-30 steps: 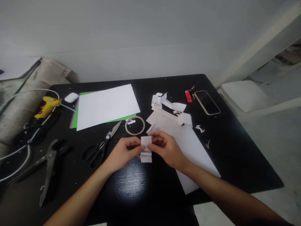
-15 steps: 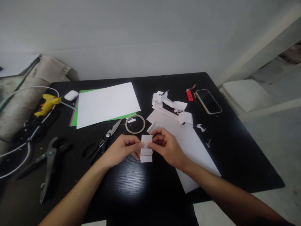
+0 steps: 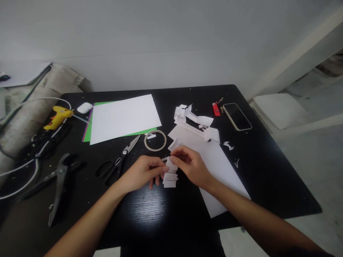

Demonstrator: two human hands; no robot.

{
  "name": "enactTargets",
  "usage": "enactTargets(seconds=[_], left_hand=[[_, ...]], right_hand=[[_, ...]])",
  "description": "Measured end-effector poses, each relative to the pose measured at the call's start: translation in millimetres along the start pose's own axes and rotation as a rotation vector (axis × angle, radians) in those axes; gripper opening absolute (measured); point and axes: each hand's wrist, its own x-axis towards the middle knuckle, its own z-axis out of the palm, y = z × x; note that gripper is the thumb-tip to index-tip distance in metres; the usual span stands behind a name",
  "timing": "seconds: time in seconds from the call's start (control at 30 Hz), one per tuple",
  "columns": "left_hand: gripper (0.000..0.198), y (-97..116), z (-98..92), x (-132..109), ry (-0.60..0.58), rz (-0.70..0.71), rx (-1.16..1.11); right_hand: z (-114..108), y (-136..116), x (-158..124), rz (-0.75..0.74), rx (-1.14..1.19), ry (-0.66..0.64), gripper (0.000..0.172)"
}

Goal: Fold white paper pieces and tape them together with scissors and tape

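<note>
A small white strip of folded paper point(image 3: 170, 175) hangs between my hands above the near part of the table, with several creased steps along it. My left hand point(image 3: 146, 171) pinches its left edge, thumb on top and the other fingers partly hidden beneath. With thumb and forefinger, my right hand point(image 3: 191, 165) grips the strip's upper right end. Just beyond my hands lies a ring of tape point(image 3: 146, 142). To the left of it is a pair of black-handled scissors point(image 3: 124, 152). A large white sheet point(image 3: 219, 178) lies under my right forearm.
White paper scraps point(image 3: 211, 134) lie behind my right hand. A red lighter point(image 3: 215, 109) and a phone point(image 3: 237, 117) are at the back right. White and green sheets point(image 3: 124, 119), a yellow glue gun point(image 3: 57, 117), a white case point(image 3: 85, 107) and pliers point(image 3: 61, 178) occupy the left.
The folded strip now shows more creased steps and has shifted slightly right and down. My right fingers have moved up to its top end. The view has shifted slightly.
</note>
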Motion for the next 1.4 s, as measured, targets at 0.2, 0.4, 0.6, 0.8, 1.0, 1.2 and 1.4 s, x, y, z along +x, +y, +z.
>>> enactTargets(seconds=[0.2, 0.4, 0.6, 0.8, 1.0, 1.2, 1.4], left_hand=[[0.041, 2, 1.6, 0, 0.052, 0.046, 0.016], [0.036, 1, 3.1, -2, 0.056, 0.061, 0.095], [0.032, -3, 2.0, 2, 0.143, 0.09, 0.068], [0.03, -6, -1.9, 0, 0.071, 0.069, 0.044], [0.018, -4, 5.7, -5, -0.046, 0.14, 0.323], [0.023, -4, 12.1, -6, 0.074, 0.436, 0.702], [0.037, -9, 3.5, -6, 0.196, 0.423, 0.667]], right_hand=[[-1, 0, 0, 0.035, 0.014, -0.031, 0.022], [-2, 0, 2, 0.01, 0.064, 0.033, 0.026], [1, -3, -1, 0.131, 0.16, -0.05, 0.024], [0, -1, 0, -0.017, -0.035, 0.08, 0.018], [-7, 6, 3, -0.218, -0.334, 0.332, 0.014], [-10, 16, 6, -0.495, -0.755, 0.319, 0.039], [-11, 23, 7, -0.506, -0.864, 0.251, 0.045]])
